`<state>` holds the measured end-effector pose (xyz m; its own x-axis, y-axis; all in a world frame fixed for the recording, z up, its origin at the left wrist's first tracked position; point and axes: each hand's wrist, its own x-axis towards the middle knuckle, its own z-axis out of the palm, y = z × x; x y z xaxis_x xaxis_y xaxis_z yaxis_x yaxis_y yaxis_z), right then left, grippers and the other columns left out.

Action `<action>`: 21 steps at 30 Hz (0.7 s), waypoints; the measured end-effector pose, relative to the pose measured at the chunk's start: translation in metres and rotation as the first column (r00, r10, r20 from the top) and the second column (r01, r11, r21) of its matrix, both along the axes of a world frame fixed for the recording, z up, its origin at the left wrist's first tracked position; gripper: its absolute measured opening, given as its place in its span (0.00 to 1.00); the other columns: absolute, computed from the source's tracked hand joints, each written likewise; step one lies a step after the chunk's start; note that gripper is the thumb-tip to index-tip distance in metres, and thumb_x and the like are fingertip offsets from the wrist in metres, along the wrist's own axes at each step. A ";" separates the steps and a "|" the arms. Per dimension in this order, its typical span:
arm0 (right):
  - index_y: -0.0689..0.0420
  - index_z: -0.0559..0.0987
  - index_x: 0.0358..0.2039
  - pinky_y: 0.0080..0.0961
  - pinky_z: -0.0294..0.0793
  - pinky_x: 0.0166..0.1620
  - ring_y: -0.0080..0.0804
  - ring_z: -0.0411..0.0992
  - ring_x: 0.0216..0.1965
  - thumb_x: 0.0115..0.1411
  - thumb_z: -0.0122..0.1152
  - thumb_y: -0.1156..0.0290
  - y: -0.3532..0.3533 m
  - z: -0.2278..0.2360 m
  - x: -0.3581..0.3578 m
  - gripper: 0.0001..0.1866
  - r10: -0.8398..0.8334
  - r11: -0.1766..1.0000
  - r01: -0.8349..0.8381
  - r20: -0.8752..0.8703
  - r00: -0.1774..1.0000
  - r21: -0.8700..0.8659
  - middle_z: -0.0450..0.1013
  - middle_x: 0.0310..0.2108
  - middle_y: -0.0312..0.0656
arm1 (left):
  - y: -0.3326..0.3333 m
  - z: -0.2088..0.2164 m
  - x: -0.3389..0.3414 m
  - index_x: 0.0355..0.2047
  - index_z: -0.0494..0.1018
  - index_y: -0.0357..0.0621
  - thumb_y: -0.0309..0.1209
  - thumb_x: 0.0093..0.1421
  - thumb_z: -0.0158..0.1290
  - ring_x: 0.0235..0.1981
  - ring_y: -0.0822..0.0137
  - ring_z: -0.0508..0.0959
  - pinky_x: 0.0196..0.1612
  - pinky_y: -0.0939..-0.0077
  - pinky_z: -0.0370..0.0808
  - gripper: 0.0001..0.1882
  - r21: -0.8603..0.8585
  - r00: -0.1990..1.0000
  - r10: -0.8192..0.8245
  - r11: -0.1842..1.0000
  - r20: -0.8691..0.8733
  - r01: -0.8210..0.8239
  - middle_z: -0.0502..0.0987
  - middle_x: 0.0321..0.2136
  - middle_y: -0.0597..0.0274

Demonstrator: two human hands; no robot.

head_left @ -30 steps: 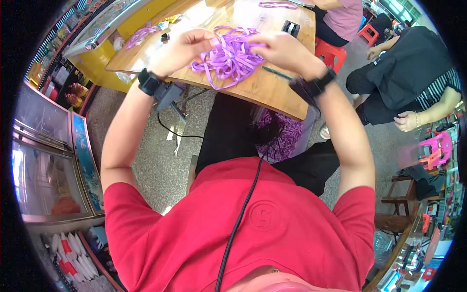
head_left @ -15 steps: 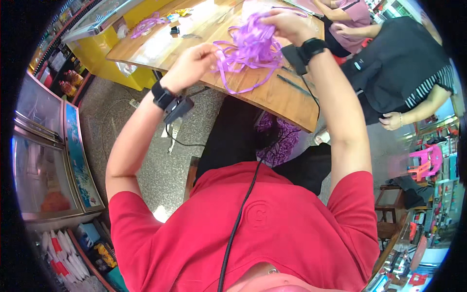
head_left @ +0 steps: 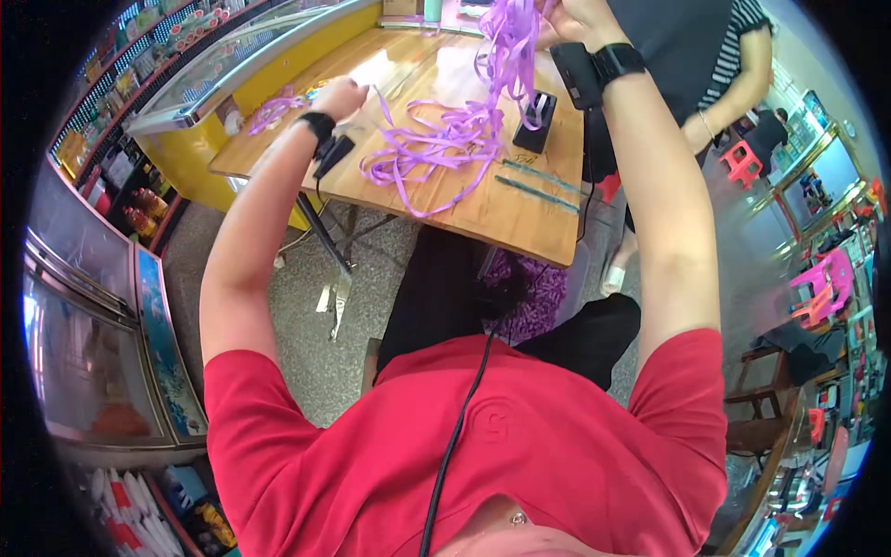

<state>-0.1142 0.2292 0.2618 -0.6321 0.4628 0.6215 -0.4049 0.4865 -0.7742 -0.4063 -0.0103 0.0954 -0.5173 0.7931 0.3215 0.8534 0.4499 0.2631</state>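
My right hand (head_left: 577, 20), raised over the far right of the wooden table, is closed on a bunch of purple ribbon (head_left: 510, 51). Loops of it hang down from the fingers. Below lies a loose tangle of the same ribbon (head_left: 436, 153), spread over the tabletop and joined to the hanging part. To the left, my left hand (head_left: 340, 97) is closed above the table, with a thin strand of ribbon reaching its fingertips. Both wrists carry black straps with small black boxes.
On the wooden table (head_left: 520, 227) are a black box-shaped thing (head_left: 535, 123) and two thin dark strips (head_left: 538, 190). More purple ribbon (head_left: 276, 111) lies at the far left. A purple heap (head_left: 534, 302) sits under the table. Another person (head_left: 733, 74) stands at the right.
My right hand has lifted the bunch up and away, uncovering the black box-shaped thing. My left hand has moved left and slightly upward. The tangle is more spread out, and the view has shifted.
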 end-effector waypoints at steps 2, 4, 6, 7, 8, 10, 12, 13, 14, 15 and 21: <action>0.60 0.77 0.31 0.34 0.75 0.33 0.32 0.74 0.30 0.61 0.49 0.79 0.023 -0.008 -0.012 0.07 0.273 0.913 -0.312 -0.174 0.946 -0.264 0.74 0.28 0.41 | 0.023 0.042 -0.007 0.30 0.81 0.44 0.45 0.61 0.48 0.36 0.44 0.79 0.43 0.54 0.75 0.19 -0.133 0.856 -0.258 0.966 -0.447 0.222 0.80 0.31 0.43; 0.62 0.78 0.34 0.32 0.76 0.35 0.32 0.75 0.31 0.64 0.51 0.75 -0.003 -0.025 -0.017 0.08 0.104 0.978 -0.075 0.139 0.985 -0.194 0.76 0.31 0.42 | 0.023 0.072 -0.013 0.29 0.79 0.45 0.33 0.61 0.52 0.25 0.55 0.80 0.30 0.67 0.76 0.09 0.203 0.914 -0.111 0.958 -0.389 0.203 0.79 0.22 0.54; 0.60 0.80 0.43 0.19 0.76 0.34 0.20 0.75 0.31 0.59 0.63 0.71 0.003 -0.048 -0.017 0.12 0.101 0.994 -0.107 0.223 0.970 0.014 0.76 0.29 0.32 | 0.048 0.108 0.004 0.36 0.80 0.38 0.39 0.61 0.47 0.35 0.48 0.80 0.40 0.59 0.77 0.17 0.285 0.903 -0.220 0.898 -0.370 0.336 0.80 0.35 0.43; 0.60 0.80 0.45 0.20 0.75 0.32 0.20 0.74 0.29 0.59 0.64 0.69 -0.001 -0.068 -0.004 0.15 -0.028 0.964 -0.038 0.241 0.970 0.263 0.75 0.29 0.33 | 0.060 0.122 0.023 0.34 0.80 0.38 0.38 0.60 0.47 0.35 0.48 0.80 0.41 0.59 0.76 0.17 0.266 0.914 -0.207 0.913 -0.348 0.309 0.80 0.33 0.43; 0.59 0.78 0.50 0.20 0.74 0.30 0.19 0.72 0.27 0.56 0.67 0.62 -0.006 -0.062 0.003 0.22 -0.002 0.926 -0.207 0.553 0.833 0.316 0.75 0.29 0.32 | 0.058 0.143 0.041 0.32 0.80 0.39 0.37 0.60 0.47 0.35 0.49 0.80 0.42 0.58 0.76 0.16 0.249 0.927 -0.164 0.934 -0.338 0.256 0.80 0.31 0.43; 0.55 0.75 0.56 0.19 0.73 0.29 0.19 0.71 0.26 0.54 0.69 0.56 -0.025 -0.062 0.010 0.31 -0.179 0.935 -0.148 0.790 0.586 0.322 0.74 0.31 0.33 | 0.068 0.170 0.035 0.26 0.79 0.40 0.36 0.57 0.49 0.32 0.49 0.80 0.39 0.58 0.76 0.14 0.007 0.443 -0.315 0.808 -0.839 0.589 0.80 0.26 0.46; 0.54 0.73 0.58 0.19 0.73 0.30 0.19 0.71 0.27 0.53 0.69 0.55 -0.020 -0.052 0.017 0.34 -0.227 0.927 -0.080 0.717 0.659 0.367 0.74 0.32 0.34 | 0.082 0.191 0.061 0.22 0.79 0.42 0.35 0.54 0.51 0.26 0.51 0.80 0.34 0.60 0.77 0.11 0.122 0.658 -0.401 0.790 -0.637 0.600 0.79 0.22 0.51; 0.53 0.71 0.60 0.19 0.73 0.30 0.20 0.72 0.29 0.52 0.70 0.53 -0.022 -0.051 0.019 0.37 -0.246 0.920 -0.038 0.649 0.720 0.391 0.74 0.34 0.34 | 0.075 0.197 0.072 0.21 0.79 0.44 0.35 0.53 0.52 0.24 0.52 0.79 0.31 0.60 0.77 0.10 -0.042 0.472 -0.382 0.810 -0.794 0.584 0.79 0.21 0.52; 0.53 0.71 0.59 0.18 0.73 0.34 0.21 0.73 0.33 0.53 0.69 0.52 -0.028 -0.041 0.030 0.36 -0.182 0.916 -0.045 0.512 0.840 0.399 0.75 0.36 0.35 | 0.074 0.202 0.087 0.20 0.79 0.45 0.34 0.51 0.53 0.22 0.53 0.79 0.29 0.61 0.77 0.09 -0.191 0.248 -0.371 0.820 -0.895 0.539 0.79 0.21 0.52; 0.52 0.71 0.59 0.18 0.73 0.36 0.22 0.74 0.35 0.54 0.69 0.51 -0.035 -0.029 0.037 0.35 -0.035 0.934 -0.126 0.436 0.899 0.334 0.75 0.37 0.35 | 0.083 0.208 0.108 0.21 0.80 0.46 0.33 0.50 0.53 0.21 0.55 0.79 0.28 0.62 0.78 0.08 -0.324 0.252 -0.388 0.909 -0.886 0.261 0.79 0.19 0.52; 0.67 0.79 0.41 0.26 0.76 0.41 0.29 0.75 0.33 0.64 0.58 0.70 -0.079 0.013 0.095 0.12 0.588 0.801 -0.571 0.052 0.807 -0.179 0.78 0.37 0.43 | 0.081 0.216 0.152 0.29 0.79 0.46 0.37 0.56 0.54 0.23 0.56 0.80 0.28 0.62 0.77 0.10 -0.050 0.275 -0.496 0.547 -0.824 0.836 0.79 0.23 0.53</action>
